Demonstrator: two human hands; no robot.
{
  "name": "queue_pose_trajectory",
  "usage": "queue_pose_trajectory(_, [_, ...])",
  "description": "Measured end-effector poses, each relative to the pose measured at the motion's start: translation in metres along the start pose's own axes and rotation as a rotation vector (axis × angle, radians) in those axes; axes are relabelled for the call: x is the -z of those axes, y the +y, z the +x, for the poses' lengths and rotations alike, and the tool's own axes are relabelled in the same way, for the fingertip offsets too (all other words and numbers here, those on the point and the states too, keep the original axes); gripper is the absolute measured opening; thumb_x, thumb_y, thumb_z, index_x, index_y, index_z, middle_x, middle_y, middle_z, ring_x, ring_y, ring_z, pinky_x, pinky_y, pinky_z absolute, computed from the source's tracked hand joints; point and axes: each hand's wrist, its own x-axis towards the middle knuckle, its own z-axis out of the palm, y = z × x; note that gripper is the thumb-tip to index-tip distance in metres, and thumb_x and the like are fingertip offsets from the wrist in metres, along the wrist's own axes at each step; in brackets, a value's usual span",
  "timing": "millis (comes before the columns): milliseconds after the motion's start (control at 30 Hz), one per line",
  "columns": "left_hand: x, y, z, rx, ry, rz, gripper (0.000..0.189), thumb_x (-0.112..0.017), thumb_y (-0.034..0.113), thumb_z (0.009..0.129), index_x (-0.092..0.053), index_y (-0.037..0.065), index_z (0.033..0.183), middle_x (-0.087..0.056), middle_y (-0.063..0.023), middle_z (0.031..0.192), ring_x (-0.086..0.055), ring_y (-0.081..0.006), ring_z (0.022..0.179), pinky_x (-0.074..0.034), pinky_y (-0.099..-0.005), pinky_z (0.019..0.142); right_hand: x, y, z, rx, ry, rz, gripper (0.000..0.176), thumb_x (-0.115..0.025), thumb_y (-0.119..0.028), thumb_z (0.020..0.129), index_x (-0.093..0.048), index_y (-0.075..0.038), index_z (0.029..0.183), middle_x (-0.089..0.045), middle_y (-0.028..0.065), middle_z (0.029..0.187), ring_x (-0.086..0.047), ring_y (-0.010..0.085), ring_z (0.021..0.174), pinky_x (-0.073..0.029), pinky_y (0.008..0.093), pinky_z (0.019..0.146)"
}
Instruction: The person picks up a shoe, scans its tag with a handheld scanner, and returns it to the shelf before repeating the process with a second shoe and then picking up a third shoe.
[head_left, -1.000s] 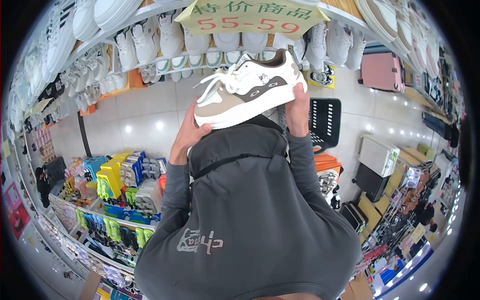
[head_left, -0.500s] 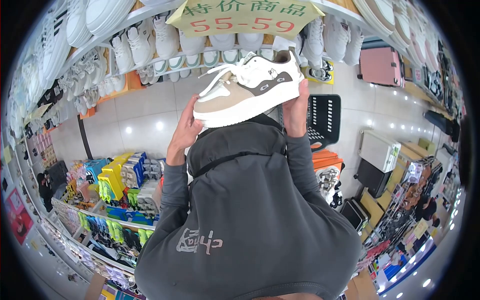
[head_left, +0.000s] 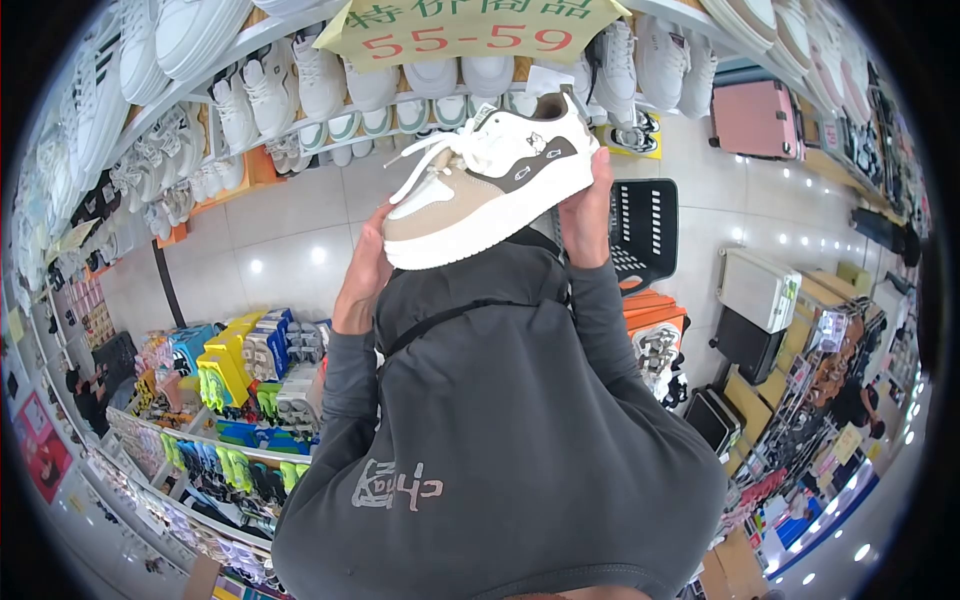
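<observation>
Two hands hold one shoe [head_left: 480, 190] at chest height, in front of a grey sweatshirt [head_left: 500, 430].

- Left hand [head_left: 362, 270]: cupped under the toe end, with the fingers curled against the sole edge. It is partly closed and bears the shoe from below.
- Right hand [head_left: 585, 210]: wrapped round the heel with the thumb side up, closed on the back of the sole.

Position: the shoe lies tilted — toe low toward the left hand, heel high toward the right. It touches nothing but the two hands.

Clearance: the heel edge sits near rows of white shoes [head_left: 300, 90] on the shelving ahead, just below a yellow price sign [head_left: 470, 25]. Open tiled floor [head_left: 280, 240] lies beyond the toe. A black slotted basket [head_left: 645, 225] stands just past the right hand, and a pink suitcase [head_left: 755, 115] stands farther off. A rack of bright packets [head_left: 240, 350] lines the left side, well apart from the hands.

Materials: the sole [head_left: 500, 215] is thick, white, smooth and flat-edged. The toe panel is beige and matte, and the side stripe is brown. The laces [head_left: 430, 160] are white and hang loose in loops. The floor tiles are glossy and reflect the ceiling lamps.
</observation>
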Motion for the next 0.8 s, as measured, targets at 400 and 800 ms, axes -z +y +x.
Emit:
queue_pose_trajectory(400, [-0.014, -0.009, -0.005, 0.088, 0.062, -0.147, 0.086, -0.033, 0.065, 0.106, -0.031, -0.006, 0.156, -0.046, -0.0190, 0.153, -0.047, -0.0275, 0.140, -0.039, -0.0411, 0.115, -0.002, -0.012, -0.003, -0.142, -0.058, -0.060, 0.062, -0.038, -0.057, 0.108, -0.055, -0.006, 0.139, -0.067, 0.0080, 0.130, -0.068, 0.0173, 0.113, -0.055, 0.0332, 0.091])
queue_pose_trajectory(800, [-0.042, 0.022, 0.001, -0.018, 0.045, -0.024, 0.085, -0.025, 0.069, 0.105, -0.046, -0.003, 0.145, -0.068, -0.0148, 0.115, -0.067, -0.0251, 0.092, -0.051, -0.0391, 0.090, 0.013, 0.017, 0.004, -0.498, -0.077, 0.010, 0.075, -0.039, -0.070, 0.103, -0.052, -0.008, 0.142, -0.069, 0.0120, 0.124, -0.070, 0.0225, 0.109, -0.061, 0.0420, 0.085])
